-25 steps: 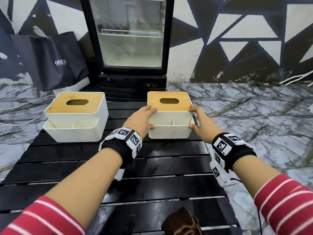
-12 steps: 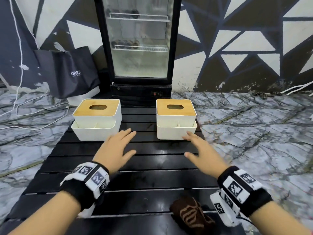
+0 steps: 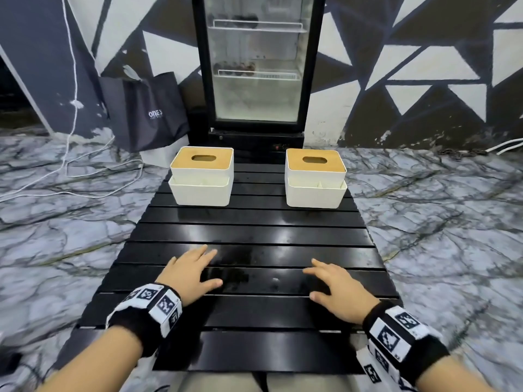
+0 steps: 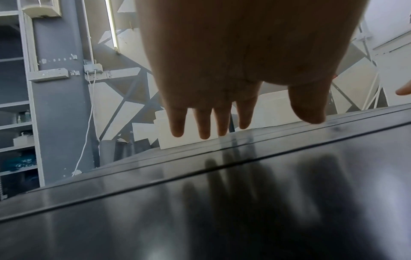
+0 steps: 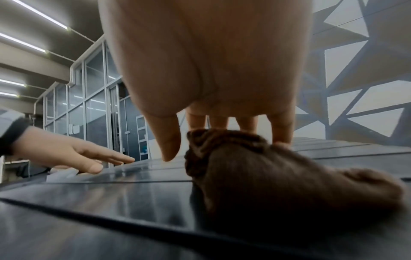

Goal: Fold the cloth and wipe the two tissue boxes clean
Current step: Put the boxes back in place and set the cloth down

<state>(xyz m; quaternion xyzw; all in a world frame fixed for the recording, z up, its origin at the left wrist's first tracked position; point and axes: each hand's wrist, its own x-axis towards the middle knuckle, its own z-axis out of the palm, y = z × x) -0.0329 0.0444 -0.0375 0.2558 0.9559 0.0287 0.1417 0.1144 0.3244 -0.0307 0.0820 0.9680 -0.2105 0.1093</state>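
Two white tissue boxes with wooden lids stand at the far end of the black slatted table: the left box and the right box. My left hand hovers flat and open over the near slats, fingers straight, holding nothing. My right hand is spread open to its right. In the right wrist view a crumpled brown cloth lies on the table just under that hand, whose fingertips are hidden behind it. The head view does not show the cloth.
A glass-door fridge stands behind the table's far end, with a dark bag left of it. White cables trail on the marble floor at left. The table's near edge is close to my body.
Both hands let go of the right tissue box and drew back to the near slats. The cloth, seen at the table's near edge before, is now hidden beneath my right hand.
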